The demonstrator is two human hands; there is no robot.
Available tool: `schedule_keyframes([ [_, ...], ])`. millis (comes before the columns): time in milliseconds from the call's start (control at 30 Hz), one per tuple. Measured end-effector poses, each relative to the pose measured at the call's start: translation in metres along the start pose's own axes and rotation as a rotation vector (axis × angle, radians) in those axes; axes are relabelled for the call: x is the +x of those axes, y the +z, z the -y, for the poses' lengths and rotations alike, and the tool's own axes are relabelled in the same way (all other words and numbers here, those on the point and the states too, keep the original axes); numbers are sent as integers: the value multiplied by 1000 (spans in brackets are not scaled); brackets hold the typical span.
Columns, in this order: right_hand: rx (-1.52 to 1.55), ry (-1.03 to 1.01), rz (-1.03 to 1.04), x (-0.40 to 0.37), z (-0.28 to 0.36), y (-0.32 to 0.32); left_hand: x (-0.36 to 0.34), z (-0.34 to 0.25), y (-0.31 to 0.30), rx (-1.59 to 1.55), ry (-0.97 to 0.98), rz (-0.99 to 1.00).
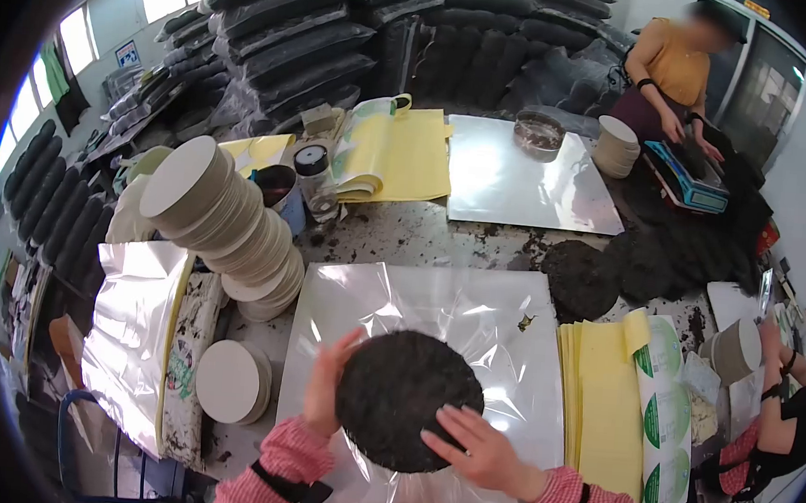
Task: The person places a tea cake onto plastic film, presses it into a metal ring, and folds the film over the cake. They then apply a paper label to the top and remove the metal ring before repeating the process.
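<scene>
Presently, disc (402,392) sits over the sheet (337,289), between its left and right edges; left hand (324,386) at disc's left rim, finger spacing unclear; right hand (487,456) lays slightly spread fingers across disc's near-right face.

Room to pass: over the foil (517,362), beyond and right of the disc (402,392); also along the table strip (395,237) behind. Left hand (325,382) and right hand (487,452) hemmed the disc. Tall card stack (228,216) blocked leftward, jar (316,180) far-left, yellow sheets (598,396) bordered right.
</scene>
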State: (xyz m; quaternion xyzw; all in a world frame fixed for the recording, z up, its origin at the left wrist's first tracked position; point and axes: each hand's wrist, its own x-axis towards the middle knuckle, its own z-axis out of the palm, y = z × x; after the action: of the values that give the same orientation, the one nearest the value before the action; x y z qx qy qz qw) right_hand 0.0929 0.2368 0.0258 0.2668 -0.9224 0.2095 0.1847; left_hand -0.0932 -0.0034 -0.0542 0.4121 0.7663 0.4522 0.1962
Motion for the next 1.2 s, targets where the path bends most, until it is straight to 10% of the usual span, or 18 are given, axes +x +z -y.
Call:
schedule_keyframes([
  [167,5,15,114,17,10,-2,-17,-88,-17,35,-108,-424],
  [367,65,150,-7,71,3,-4,-17,-76,-12,32,-96,-443],
  [467,-228,273,288,89,-2,39,-19,-77,-7,15,-123,-440],
  [567,144,364,193,83,-13,29,-16,-82,-15,35,-112,-480],
  [667,23,136,287,76,-22,16,-9,-83,-8,53,-98,-520],
  [967,-3,170,449,81,-23,45,18,-120,-24,833,124,-158],
  [1033,-79,159,486,81,-20,50,20,-119,-35,685,-117,450],
  [1200,57,296,523,77,-17,63,24,-96,-1,911,-134,457],
])
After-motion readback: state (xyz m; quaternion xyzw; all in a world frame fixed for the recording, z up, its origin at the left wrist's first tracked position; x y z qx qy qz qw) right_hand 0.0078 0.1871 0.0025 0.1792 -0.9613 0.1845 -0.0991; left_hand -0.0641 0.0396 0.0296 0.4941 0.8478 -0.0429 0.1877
